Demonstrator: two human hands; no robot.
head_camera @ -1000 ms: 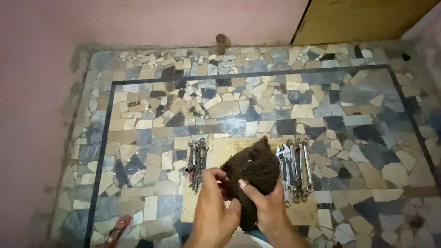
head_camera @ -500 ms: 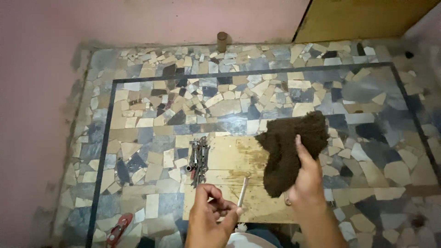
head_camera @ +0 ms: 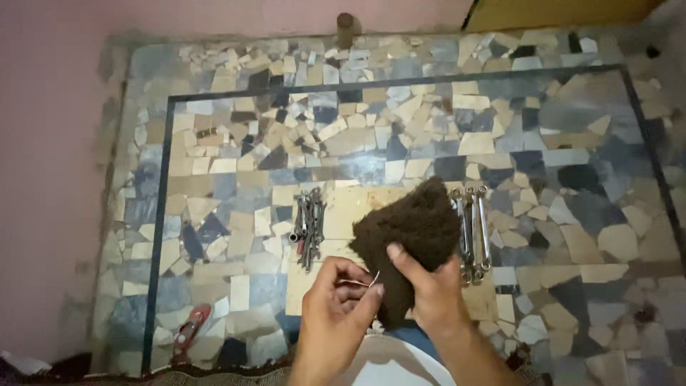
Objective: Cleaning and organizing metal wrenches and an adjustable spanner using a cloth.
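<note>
My right hand (head_camera: 432, 297) grips a dark brown fluffy cloth (head_camera: 407, 236) and holds it over a wooden board (head_camera: 343, 214) on the floor. My left hand (head_camera: 339, 314) pinches a slim metal wrench (head_camera: 373, 279) whose upper end goes under the cloth. A pile of wrenches (head_camera: 309, 227) lies on the board's left edge. A neat row of wrenches (head_camera: 473, 232) lies on its right side, partly hidden by the cloth.
The floor is a mosaic of broken tiles with a dark border line (head_camera: 161, 214). A red sandal (head_camera: 189, 332) lies at the lower left. A small brown cylinder (head_camera: 345, 28) stands by the pink wall. A yellow door (head_camera: 557, 11) is at the top right.
My right hand swung the cloth back from the right onto the wrench held in my left hand. The row of wrenches on the right is uncovered again. The view tilted down a little.
</note>
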